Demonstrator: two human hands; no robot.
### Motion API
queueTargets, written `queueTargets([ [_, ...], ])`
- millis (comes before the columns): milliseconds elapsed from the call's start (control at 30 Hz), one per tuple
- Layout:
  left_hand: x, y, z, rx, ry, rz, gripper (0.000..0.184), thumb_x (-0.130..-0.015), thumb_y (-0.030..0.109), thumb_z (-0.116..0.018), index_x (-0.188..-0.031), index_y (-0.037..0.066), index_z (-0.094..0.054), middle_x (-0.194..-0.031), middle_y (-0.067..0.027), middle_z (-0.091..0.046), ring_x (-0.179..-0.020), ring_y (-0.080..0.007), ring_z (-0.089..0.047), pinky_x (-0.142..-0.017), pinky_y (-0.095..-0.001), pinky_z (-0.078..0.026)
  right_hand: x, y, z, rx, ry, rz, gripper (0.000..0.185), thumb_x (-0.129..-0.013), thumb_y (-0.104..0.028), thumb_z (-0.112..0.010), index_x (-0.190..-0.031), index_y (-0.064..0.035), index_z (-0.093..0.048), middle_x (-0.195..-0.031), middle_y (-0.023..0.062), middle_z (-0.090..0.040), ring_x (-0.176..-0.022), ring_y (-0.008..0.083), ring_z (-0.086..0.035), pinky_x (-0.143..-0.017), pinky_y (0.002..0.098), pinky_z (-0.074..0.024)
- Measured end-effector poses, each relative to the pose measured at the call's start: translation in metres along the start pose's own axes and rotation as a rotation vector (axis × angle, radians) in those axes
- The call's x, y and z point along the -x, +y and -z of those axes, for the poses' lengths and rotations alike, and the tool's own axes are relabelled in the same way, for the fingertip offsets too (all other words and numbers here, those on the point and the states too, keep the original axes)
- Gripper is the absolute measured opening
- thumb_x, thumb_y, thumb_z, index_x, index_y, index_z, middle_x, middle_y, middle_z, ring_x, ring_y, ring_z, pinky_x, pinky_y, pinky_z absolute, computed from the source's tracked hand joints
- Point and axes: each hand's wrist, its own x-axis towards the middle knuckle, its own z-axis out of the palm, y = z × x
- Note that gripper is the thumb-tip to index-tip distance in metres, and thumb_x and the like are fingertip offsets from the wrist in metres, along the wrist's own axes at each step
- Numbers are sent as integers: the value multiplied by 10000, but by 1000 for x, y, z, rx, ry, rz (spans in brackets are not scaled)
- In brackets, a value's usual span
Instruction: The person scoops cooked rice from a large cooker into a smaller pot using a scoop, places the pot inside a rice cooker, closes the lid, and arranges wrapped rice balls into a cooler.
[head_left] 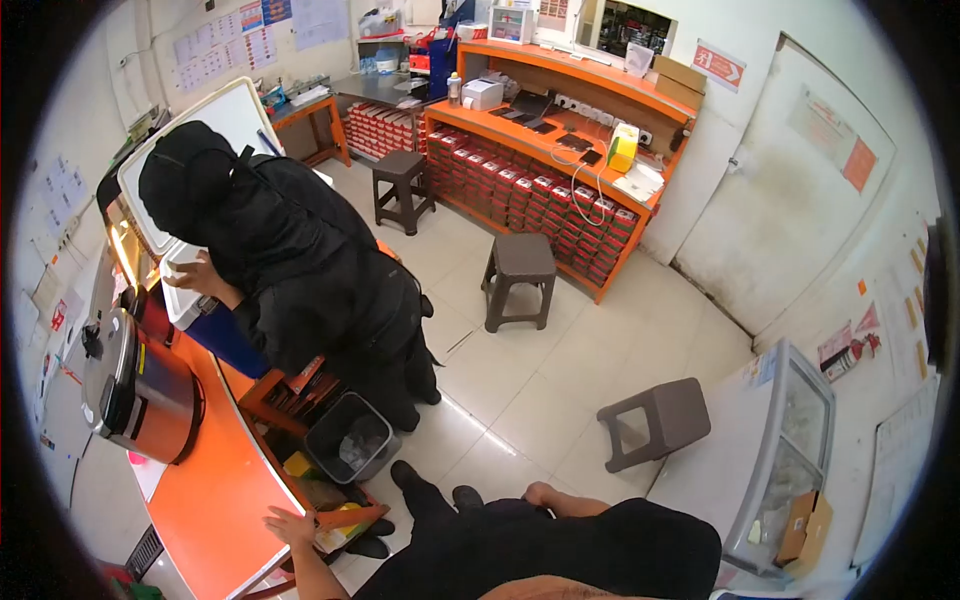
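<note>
My left hand (290,525) rests on the edge of the orange counter (225,505), its fingers spread and holding nothing visible. Low against my dark trousers lies my right hand (540,494); it looks curled, but most of its fingers are hidden. A large rice cooker (150,390) stands on the counter, beyond my left hand. Further along, a person in black (310,260) leans over a blue and white cool box (225,335) with its lid raised, one hand at its rim.
A grey bin (350,437) stands beside the counter. Brown stools (520,270) are on the tiled floor, one of them tipped over (660,420). A glass-topped freezer (770,450) is at right. Stacked red boxes (530,195) fill the orange desk's lower shelves (600,280).
</note>
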Motion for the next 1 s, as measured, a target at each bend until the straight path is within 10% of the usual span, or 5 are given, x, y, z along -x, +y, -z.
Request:
queueTargets([
  [433,-13,-10,-13,-145,46,-131,1306,-752,786,-578,-1543,-110,-51,-1580,-393,-97,-1476,-553,-59,-1227,-553,-73,37,-22,19,-18,168,32,373,-838,-395,-555,-1007,-135,-764,-1056,168,-718,-1002,384,-681,-887,450,-547],
  [633,23,-62,3,1034,537,-130,520,-965,266,-588,-1373,-38,-481,-1213,-236,-652,-1153,-318,-620,-993,-413,-473,3,20,0,278,167,289,343,-846,-343,-558,-965,-85,-751,-989,170,-731,-970,363,-697,-843,479,-550],
  [833,137,-224,-130,1241,484,200,212,-946,203,-553,-992,12,-633,-819,-124,-701,-688,-278,-659,-660,-427,-533,-1,-8,39,330,-94,514,383,-816,-381,-622,-1021,-81,-741,-984,159,-730,-961,356,-692,-851,488,-543],
  [967,298,-291,-233,-146,118,-126,263,-863,247,-617,-807,-8,-640,-724,-258,-637,-741,-454,-646,-666,-555,-506,-9,-73,84,606,-64,510,375,-790,-371,-649,-1026,-94,-740,-965,167,-726,-958,361,-689,-858,492,-543],
  [1000,341,-288,-258,294,241,205,287,-827,285,-675,-808,-2,-687,-745,-238,-664,-783,-427,-673,-699,-550,-514,-28,-75,89,537,-108,571,369,-786,-366,-649,-1020,-95,-739,-966,170,-726,-963,365,-687,-861,489,-544],
])
